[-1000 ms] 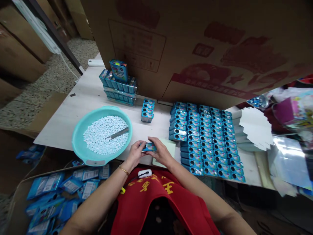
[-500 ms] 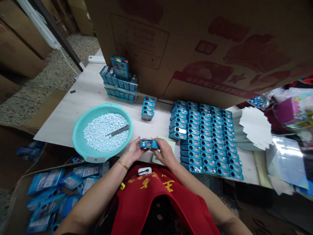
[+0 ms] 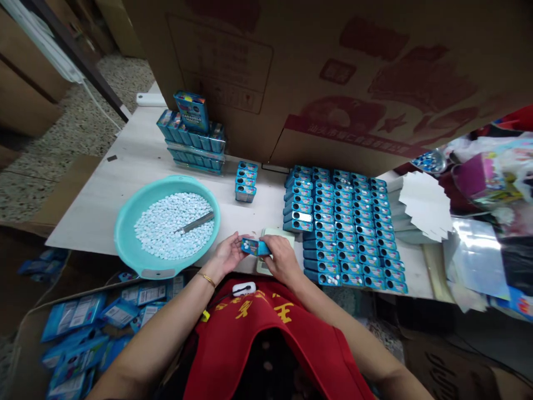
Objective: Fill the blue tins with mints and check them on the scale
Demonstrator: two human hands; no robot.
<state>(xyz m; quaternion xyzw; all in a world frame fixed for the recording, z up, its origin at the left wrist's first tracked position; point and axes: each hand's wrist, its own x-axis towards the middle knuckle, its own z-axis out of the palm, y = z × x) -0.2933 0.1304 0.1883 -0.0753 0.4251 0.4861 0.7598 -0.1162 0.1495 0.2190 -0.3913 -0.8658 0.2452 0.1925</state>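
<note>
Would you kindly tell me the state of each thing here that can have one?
small blue box, held between left hand and right hand.
basin, holding white pellets.
metal scoop, lying on the pellets.
boxes in rows, lying side by side on the table.

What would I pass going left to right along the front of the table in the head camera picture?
First the teal basin → left hand → small blue box → right hand → rows of blue boxes → stack of white cards.
</note>
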